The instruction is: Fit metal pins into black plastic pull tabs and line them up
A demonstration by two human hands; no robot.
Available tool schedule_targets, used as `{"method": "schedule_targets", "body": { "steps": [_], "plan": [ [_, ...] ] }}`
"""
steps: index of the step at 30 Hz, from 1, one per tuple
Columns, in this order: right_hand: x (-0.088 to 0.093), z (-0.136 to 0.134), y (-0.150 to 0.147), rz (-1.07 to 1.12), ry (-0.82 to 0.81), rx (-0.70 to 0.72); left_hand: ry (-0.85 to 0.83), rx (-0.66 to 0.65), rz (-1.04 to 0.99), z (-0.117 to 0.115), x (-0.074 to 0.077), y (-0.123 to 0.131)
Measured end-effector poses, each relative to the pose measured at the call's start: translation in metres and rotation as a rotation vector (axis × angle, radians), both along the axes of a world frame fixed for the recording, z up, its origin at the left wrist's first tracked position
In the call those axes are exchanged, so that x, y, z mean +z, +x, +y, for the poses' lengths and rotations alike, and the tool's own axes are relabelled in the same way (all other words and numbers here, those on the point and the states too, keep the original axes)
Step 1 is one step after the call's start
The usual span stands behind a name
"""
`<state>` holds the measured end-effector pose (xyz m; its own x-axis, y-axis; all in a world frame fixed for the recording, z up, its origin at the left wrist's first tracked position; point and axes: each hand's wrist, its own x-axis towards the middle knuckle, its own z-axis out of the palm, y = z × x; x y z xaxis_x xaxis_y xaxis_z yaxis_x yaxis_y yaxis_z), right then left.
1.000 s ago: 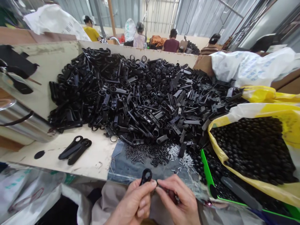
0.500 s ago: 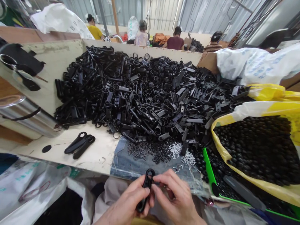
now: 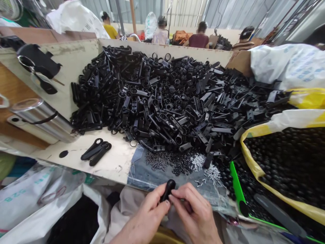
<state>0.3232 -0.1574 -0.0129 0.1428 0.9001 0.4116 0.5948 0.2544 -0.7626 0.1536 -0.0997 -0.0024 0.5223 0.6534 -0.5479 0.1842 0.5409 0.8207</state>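
Note:
My left hand (image 3: 149,211) is closed around a black plastic part (image 3: 169,189), long with a rounded end, which stands tilted above the table's front edge. Its smooth dark face shows; the lower end is hidden by my fingers. Close against its right side, my right hand (image 3: 194,211) has thumb and forefinger pinched together, with the other fingers curled. Whatever lies in that pinch is too small to make out. Just beyond my hands, small dark pins (image 3: 157,161), black bits (image 3: 182,166) and silver pins (image 3: 213,173) lie on a blue cloth (image 3: 144,176).
A large heap of black plastic parts (image 3: 157,98) fills the bin. Finished-looking black pieces (image 3: 98,152) lie left, near a steel flask (image 3: 45,118). At right are a yellow-rimmed sack (image 3: 250,162) of black beads and a green edge strip (image 3: 237,186). Several people sit behind.
The black part has turned in my left hand: its ringed, hollow side faced up before, its smooth side shows now. The view has shifted slightly left. My right fingers stay beside the part.

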Motion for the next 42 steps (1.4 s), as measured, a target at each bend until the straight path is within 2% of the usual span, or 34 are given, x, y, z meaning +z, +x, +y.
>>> {"method": "schedule_targets", "body": {
  "steps": [4, 7, 11, 14, 17, 21, 24, 28, 31, 34, 38, 42],
  "plan": [
    [-0.003, -0.003, -0.006, 0.03, -0.007, -0.01, 0.057, -0.02, 0.147, 0.0, 0.007, 0.002],
    [-0.007, -0.006, -0.006, 0.007, 0.005, 0.021, 0.174, -0.055, 0.216, 0.0, 0.01, 0.001],
    [-0.015, -0.012, -0.004, -0.114, 0.044, 0.075, 0.297, -0.07, 0.236, 0.001, 0.005, -0.001],
    [-0.02, -0.014, -0.006, -0.173, 0.057, 0.059, 0.346, -0.09, 0.272, 0.004, -0.001, -0.002],
    [-0.018, -0.016, -0.007, -0.172, 0.027, 0.05, 0.387, -0.082, 0.262, 0.01, -0.005, -0.002],
    [-0.006, -0.02, 0.0, -0.105, -0.129, 0.04, 0.346, -0.009, 0.172, 0.015, -0.006, -0.001],
    [-0.003, -0.021, 0.008, -0.052, -0.197, 0.017, 0.295, 0.003, 0.09, 0.018, -0.007, 0.001],
    [-0.013, -0.016, 0.008, -0.165, -0.126, 0.094, 0.273, -0.017, 0.071, 0.019, -0.011, 0.003],
    [-0.014, -0.01, 0.003, -0.321, -0.061, 0.043, 0.271, -0.007, 0.076, 0.018, -0.011, 0.003],
    [-0.007, -0.005, 0.0, -0.417, -0.016, 0.026, 0.255, 0.015, 0.081, 0.017, -0.008, 0.003],
    [0.001, -0.001, 0.001, -0.456, -0.011, 0.029, 0.216, 0.063, 0.058, 0.018, -0.004, 0.004],
    [-0.006, 0.0, -0.004, -0.498, -0.026, -0.02, 0.194, 0.08, 0.024, 0.019, -0.012, 0.007]
  ]
}}
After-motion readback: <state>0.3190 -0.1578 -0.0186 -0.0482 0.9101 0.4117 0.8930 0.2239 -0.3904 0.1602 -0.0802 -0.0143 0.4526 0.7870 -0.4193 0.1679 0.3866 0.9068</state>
